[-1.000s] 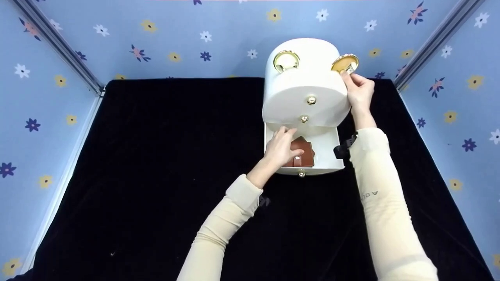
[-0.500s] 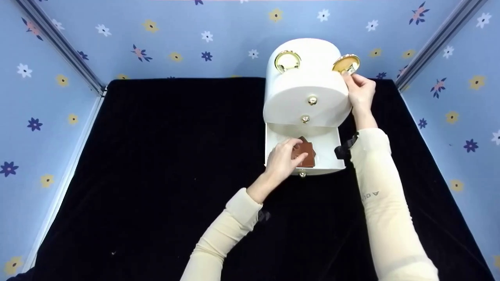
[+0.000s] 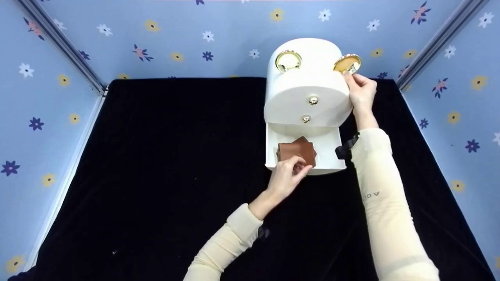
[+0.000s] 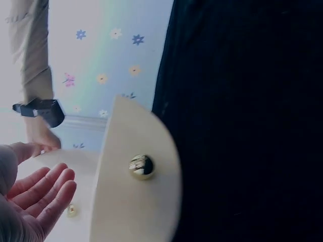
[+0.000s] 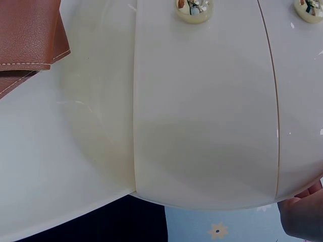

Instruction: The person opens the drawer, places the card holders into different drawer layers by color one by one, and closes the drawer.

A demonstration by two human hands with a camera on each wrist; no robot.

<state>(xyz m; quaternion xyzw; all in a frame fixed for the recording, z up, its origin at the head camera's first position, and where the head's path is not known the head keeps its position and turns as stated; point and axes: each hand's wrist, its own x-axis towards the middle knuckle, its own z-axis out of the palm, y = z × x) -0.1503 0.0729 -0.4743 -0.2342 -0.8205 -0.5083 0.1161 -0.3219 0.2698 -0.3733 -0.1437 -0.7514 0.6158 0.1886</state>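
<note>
A white cabinet [image 3: 308,88] has its bottom drawer [image 3: 330,150] pulled out. In the drawer lie brown leather pieces that look like wallets [image 3: 295,150], stacked at an angle to each other, with stitched edges in the right wrist view. My left hand [image 3: 287,173] is over the drawer's front edge, hiding part of the leather. Its fingers are loosely bent and nothing shows between them; the left wrist view shows them beside the drawer front with its gold knob [image 4: 142,167]. At the cabinet's right side my right hand [image 3: 362,93] holds its upper edge by the gold disc [image 3: 347,63].
Another gold-rimmed disc [image 3: 288,61] stands at the cabinet's upper left. Gold knobs [image 3: 313,100] mark the upper drawers, both closed. A black cloth [image 3: 175,156] covers the table, and flowered blue panels [image 3: 230,39] stand around it.
My left hand has drawn back from over the leather pieces to the drawer's front edge, uncovering more of their top. The right hand stays on the cabinet.
</note>
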